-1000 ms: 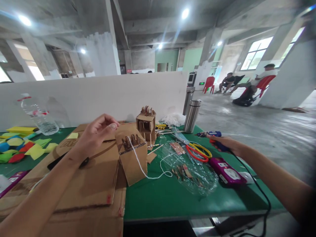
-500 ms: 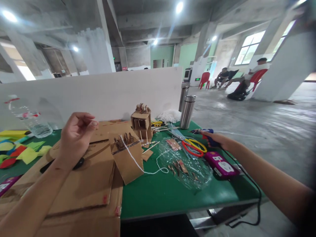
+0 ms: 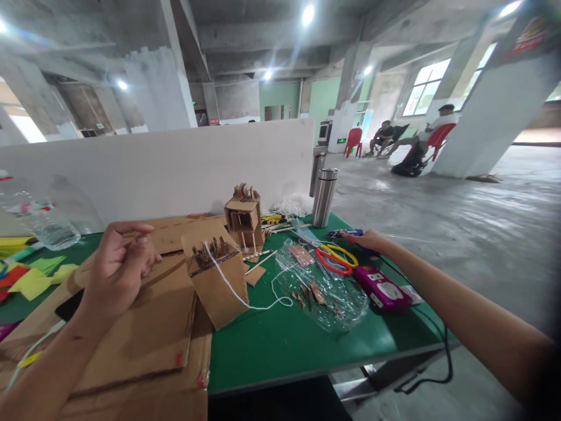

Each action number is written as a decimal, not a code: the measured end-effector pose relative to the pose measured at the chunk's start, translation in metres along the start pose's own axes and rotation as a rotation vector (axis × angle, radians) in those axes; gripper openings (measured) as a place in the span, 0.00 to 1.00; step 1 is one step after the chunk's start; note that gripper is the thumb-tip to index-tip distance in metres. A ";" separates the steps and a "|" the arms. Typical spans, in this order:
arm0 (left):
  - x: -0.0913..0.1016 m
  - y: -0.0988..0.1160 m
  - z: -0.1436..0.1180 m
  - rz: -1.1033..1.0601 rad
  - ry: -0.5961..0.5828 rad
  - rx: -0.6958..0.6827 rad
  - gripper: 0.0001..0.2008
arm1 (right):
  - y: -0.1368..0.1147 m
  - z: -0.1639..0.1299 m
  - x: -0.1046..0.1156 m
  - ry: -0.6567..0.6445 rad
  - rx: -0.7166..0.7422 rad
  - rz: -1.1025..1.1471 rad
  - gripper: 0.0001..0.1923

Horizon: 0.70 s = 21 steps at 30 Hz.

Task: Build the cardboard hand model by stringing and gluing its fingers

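My left hand (image 3: pixel 120 266) hovers over the flat cardboard sheets (image 3: pixel 144 327), its fingers curled in against the thumb. Whether anything small is between them is hidden. My right hand (image 3: pixel 370 241) is closed around a blue glue gun (image 3: pixel 347 233) at the table's right edge, with a black cord trailing from it. Between the hands stands a cardboard box (image 3: pixel 221 286) with upright cardboard pieces along its top. White string (image 3: pixel 232 289) runs from those pieces onto the green table. A taller cardboard structure (image 3: pixel 243 213) with stick supports stands behind it.
Scissors with red and yellow handles (image 3: pixel 335 260), a purple power strip (image 3: pixel 382 289) and a clear plastic bag (image 3: pixel 342 313) with cardboard scraps lie on the right. A steel flask (image 3: pixel 325 199) stands behind. A plastic bottle (image 3: pixel 56 225) and coloured paper (image 3: pixel 33 280) are at left.
My left hand has lowered slightly and its fingers have curled in more. My right hand has come a little closer to the table with the glue gun. The view has turned slightly right.
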<state>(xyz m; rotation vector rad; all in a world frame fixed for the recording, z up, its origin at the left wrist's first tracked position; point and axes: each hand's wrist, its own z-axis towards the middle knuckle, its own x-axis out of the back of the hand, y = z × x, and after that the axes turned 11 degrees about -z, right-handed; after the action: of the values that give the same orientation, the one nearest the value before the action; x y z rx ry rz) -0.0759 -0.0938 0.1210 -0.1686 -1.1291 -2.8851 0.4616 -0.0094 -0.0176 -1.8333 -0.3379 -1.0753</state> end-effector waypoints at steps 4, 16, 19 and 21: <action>-0.002 0.006 -0.005 0.033 0.027 0.040 0.09 | 0.001 0.010 0.004 -0.026 -0.011 -0.310 0.16; -0.015 0.010 -0.007 0.009 -0.032 0.018 0.11 | -0.012 0.002 0.000 0.245 0.268 -0.724 0.16; -0.018 0.011 -0.006 0.030 -0.044 0.020 0.11 | -0.028 0.010 -0.012 0.250 0.405 -0.767 0.16; -0.019 0.011 -0.006 0.037 -0.048 0.018 0.12 | -0.039 0.017 -0.022 0.225 0.501 -0.791 0.17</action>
<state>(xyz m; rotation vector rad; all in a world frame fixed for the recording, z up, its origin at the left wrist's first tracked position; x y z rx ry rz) -0.0563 -0.1060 0.1223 -0.2574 -1.1461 -2.8524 0.4333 0.0289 -0.0152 -1.1133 -1.1436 -1.5293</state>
